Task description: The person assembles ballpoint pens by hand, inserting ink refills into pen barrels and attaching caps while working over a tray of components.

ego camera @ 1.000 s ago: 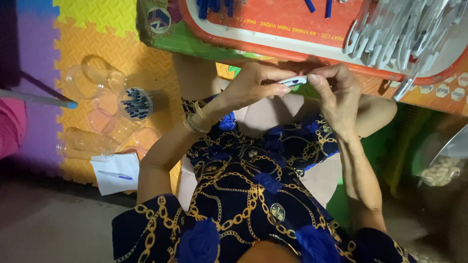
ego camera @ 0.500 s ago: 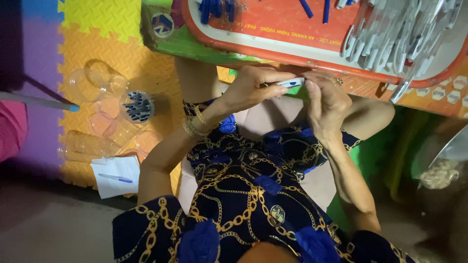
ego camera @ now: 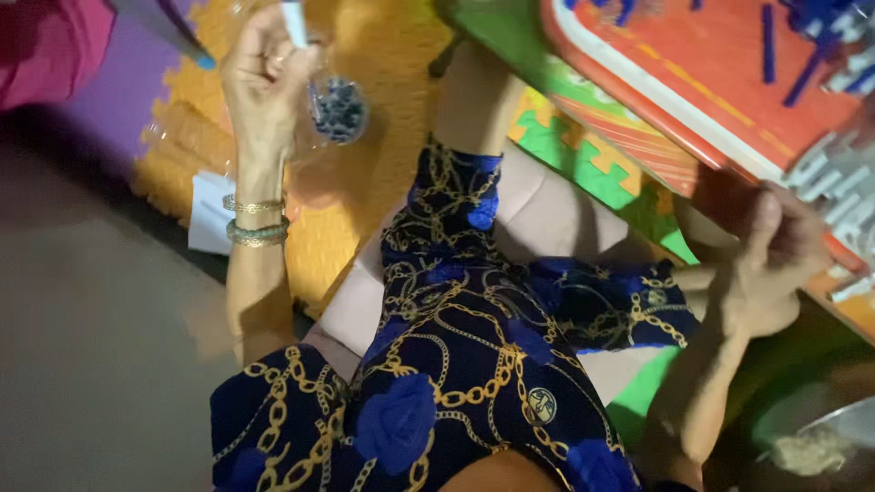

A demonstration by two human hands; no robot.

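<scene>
My left hand (ego camera: 262,68) is stretched out to the upper left over the yellow foam mat (ego camera: 365,155). It grips a small white tube-like piece (ego camera: 293,20) between its fingers. Just to its right lies a clear plastic bag with small dark bits (ego camera: 339,109). My right hand (ego camera: 770,264) is raised at the right, next to the edge of the red tray (ego camera: 711,91). Its fingers are loosely curled and nothing shows in it. Blue and white pen parts (ego camera: 820,55) lie on the tray.
A white slip of paper (ego camera: 208,214) lies on the mat by my left wrist. Someone in pink (ego camera: 46,41) sits at the upper left, beside a blue-tipped stick (ego camera: 178,36). A metal bowl (ego camera: 820,442) stands at the lower right.
My hands were together in front of me on the small white piece. Now they are apart: the left has carried the piece out to the left, the right has drawn back to the tray. The view has tilted.
</scene>
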